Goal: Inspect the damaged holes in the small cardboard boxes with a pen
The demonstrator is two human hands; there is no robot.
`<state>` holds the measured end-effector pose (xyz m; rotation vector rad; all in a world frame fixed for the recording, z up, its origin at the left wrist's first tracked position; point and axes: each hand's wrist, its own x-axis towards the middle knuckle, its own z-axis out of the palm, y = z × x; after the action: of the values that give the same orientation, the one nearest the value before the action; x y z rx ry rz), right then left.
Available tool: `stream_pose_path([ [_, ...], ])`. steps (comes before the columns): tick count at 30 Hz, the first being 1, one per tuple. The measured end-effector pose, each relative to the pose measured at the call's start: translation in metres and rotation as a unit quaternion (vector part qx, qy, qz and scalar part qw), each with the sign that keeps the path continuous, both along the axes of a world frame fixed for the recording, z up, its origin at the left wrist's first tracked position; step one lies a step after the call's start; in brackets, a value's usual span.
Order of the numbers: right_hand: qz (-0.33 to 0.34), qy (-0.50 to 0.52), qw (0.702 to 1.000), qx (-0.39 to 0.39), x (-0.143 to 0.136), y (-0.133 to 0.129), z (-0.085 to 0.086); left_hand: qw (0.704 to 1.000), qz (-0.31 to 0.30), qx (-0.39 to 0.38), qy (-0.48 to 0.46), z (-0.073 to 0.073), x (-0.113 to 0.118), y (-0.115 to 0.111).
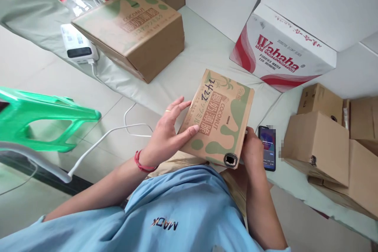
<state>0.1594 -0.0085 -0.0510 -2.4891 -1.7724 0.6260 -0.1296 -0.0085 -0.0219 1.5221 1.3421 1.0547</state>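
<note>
A brown cardboard box (220, 116) printed with green shapes, "COCONUT" and a handwritten "2422" is tilted in front of my body. A hole with a dark, scorched-looking ring (230, 160) shows at its near right corner. My left hand (174, 128) grips the box's left side, thumb on the printed face and fingers along the edge. Against the right side is my right hand (252, 147), closed, its fingertips mostly hidden. A small pale tip shows by its knuckles; what it belongs to I cannot make out. A lit phone (267, 147) lies just right of that hand.
A larger coconut carton (159, 43) and a white power bank (79, 45) with a cable sit at the left on the cloth-covered surface. Behind stands a Wahaha carton (277, 55). Open cardboard boxes (314, 145) are at right, a green stool (50, 118) at left.
</note>
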Motion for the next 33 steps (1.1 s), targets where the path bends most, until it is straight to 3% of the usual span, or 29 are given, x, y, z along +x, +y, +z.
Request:
stream_pose_path([
  [2, -0.004, -0.017, 1.0, -0.011, -0.004, 0.002, 0.003, 0.984, -0.013, 0.136, 0.116, 0.007, 0.001, -0.005],
  [5, -0.015, -0.025, 1.0, -0.01, -0.006, 0.002, 0.002, 0.927, -0.163, 0.283, 0.182, 0.018, 0.006, -0.008],
  [7, -0.008, 0.001, 1.0, 0.007, -0.005, 0.0, -0.001, 0.89, -0.27, 0.302, 0.207, 0.024, 0.012, -0.006],
  [9, -0.003, 0.034, 0.999, 0.024, -0.001, -0.002, -0.005, 0.868, -0.324, 0.29, 0.24, 0.027, 0.019, -0.003],
  [13, 0.006, 0.063, 0.997, 0.045, 0.007, -0.008, -0.011, 0.849, -0.311, 0.289, 0.314, 0.025, 0.034, 0.0],
  [18, 0.07, 0.055, 0.995, 0.054, 0.011, -0.018, -0.009, 0.847, -0.28, 0.291, 0.346, 0.027, 0.046, 0.004],
  [24, 0.199, -0.065, 0.977, -0.049, 0.011, -0.012, 0.005, 0.828, -0.357, 0.259, 0.347, 0.046, 0.047, 0.034],
  [28, 0.292, -0.121, 0.943, -0.108, 0.014, 0.003, 0.012, 0.825, -0.365, 0.259, 0.345, 0.043, 0.051, 0.044],
  [31, 0.346, -0.134, 0.925, -0.079, 0.022, 0.007, 0.017, 0.833, -0.362, 0.244, 0.34, 0.038, 0.053, 0.042],
  [33, 0.366, -0.138, 0.92, -0.016, 0.032, 0.005, 0.022, 0.837, -0.362, 0.234, 0.336, 0.038, 0.053, 0.04],
])
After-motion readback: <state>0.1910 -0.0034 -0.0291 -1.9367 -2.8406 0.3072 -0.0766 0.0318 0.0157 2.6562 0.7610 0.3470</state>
